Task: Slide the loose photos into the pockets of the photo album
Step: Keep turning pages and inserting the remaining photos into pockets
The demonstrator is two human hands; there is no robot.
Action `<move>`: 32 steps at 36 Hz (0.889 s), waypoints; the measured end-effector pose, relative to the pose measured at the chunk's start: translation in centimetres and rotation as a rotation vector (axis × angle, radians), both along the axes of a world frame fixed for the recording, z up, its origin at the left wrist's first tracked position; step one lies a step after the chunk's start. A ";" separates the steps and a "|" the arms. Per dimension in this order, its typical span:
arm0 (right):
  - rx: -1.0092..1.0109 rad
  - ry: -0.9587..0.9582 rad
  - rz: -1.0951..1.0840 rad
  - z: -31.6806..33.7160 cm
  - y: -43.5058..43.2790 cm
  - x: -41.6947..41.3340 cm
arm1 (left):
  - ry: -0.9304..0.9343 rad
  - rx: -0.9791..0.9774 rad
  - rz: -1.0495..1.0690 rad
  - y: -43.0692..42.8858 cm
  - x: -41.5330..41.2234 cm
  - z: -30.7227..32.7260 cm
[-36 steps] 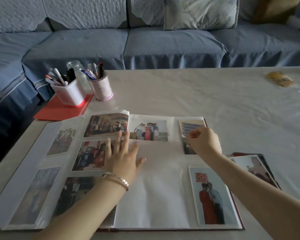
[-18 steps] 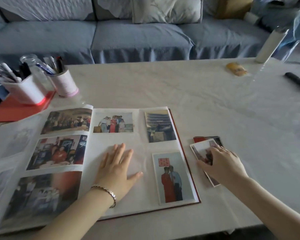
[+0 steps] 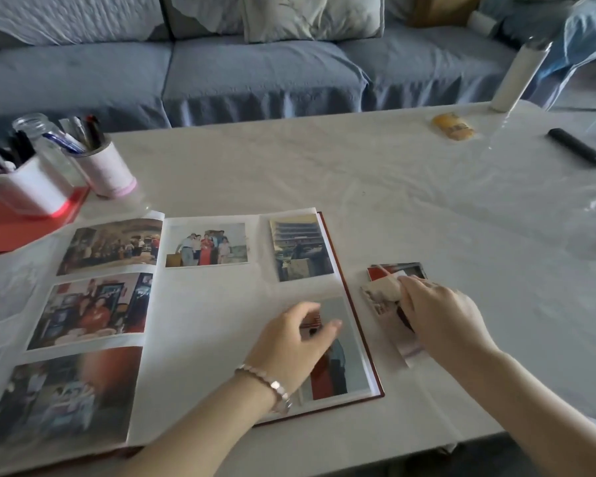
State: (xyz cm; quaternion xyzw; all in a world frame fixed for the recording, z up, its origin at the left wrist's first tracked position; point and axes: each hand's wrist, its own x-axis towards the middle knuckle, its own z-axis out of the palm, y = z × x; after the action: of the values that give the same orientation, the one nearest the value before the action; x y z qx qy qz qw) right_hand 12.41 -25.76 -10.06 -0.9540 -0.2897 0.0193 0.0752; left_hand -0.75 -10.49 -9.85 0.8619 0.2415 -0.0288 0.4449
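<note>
Now the right hand (image 3: 444,318) is at the pile of loose photos (image 3: 398,268), which lies on the worktop (image 3: 324,173) just beside the right edge of the open photo album (image 3: 217,311). 1 second ago that hand was up at the album's top-right pocket, and half a second ago it had only landed flat on the pile. Its grip has since closed on the top photo (image 3: 381,294), whose near-left corner stands lifted off the ones beneath.

The left hand (image 3: 289,342) has changed too. It was spread flat on the middle of the right page; it now sits further right, over the portrait photo (image 3: 344,366) in the lower-right pocket. Its fingers are loosely curled and its grip holds nothing that I can make out.

By my reading, 1 photo has just been seated and the next is being picked up. The blank stretch of the right page below the group shot looks like the next free pocket. The left hand will probably be needed there to hold that pocket open.
</note>
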 end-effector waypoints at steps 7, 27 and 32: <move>0.412 -0.259 0.504 -0.3 1.4 -3.4 | -0.115 -0.692 0.366 -1.7 3.6 2.1; 0.926 0.563 -0.455 -1.7 -1.1 1.9 | 0.346 0.512 -0.073 -2.1 4.3 -1.3; 0.866 0.495 -0.421 -1.8 -2.0 2.2 | 0.492 0.519 -0.045 -3.1 5.8 -2.1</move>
State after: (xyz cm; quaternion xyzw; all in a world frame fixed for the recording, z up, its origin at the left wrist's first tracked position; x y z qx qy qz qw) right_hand 14.62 -27.81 -11.83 -0.8400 -0.0476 0.1069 0.5299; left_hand 5.05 -13.56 -11.99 0.9185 0.3218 -0.1829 0.1391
